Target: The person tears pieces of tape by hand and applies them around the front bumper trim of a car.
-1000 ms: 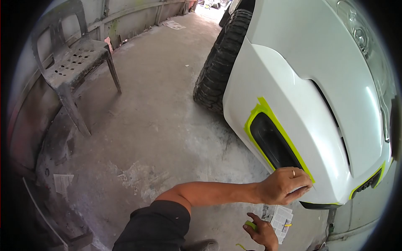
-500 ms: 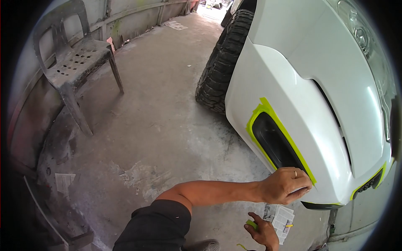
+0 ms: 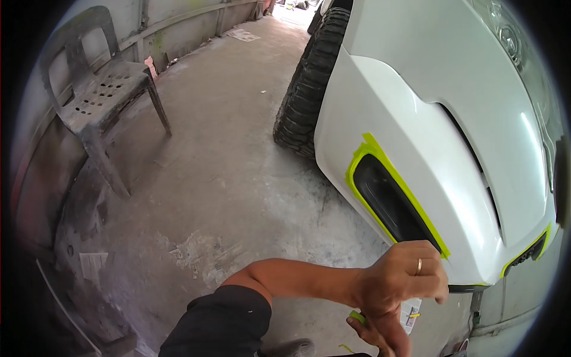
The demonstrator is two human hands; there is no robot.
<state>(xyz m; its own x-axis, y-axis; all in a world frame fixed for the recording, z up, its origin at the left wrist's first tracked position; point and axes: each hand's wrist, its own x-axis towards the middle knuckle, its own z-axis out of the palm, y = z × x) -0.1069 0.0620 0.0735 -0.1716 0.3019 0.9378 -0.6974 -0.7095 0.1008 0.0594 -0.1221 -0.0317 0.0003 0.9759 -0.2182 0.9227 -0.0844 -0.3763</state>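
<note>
My left hand (image 3: 407, 273), with a ring on one finger, has its fingers curled in front of the lower end of a dark recess (image 3: 389, 199) in a white car bumper (image 3: 416, 160). Whatever those fingers hold is hidden. Bright green tape (image 3: 410, 193) borders the recess. Partly covered by my left hand, my right hand (image 3: 372, 336) is lower down, closed on a green tape roll (image 3: 357, 316), of which only a part shows.
A dusty chair (image 3: 107, 92) stands at the left by the wall. The black tyre (image 3: 312, 83) is behind the bumper. Newspaper (image 3: 409, 315) lies on the floor beyond my hands. A second taped recess (image 3: 526, 257) is at the right.
My left hand has come away from the tape's lower corner, turned, and moved down and nearer, now overlapping my right hand. The view has shifted slightly.
</note>
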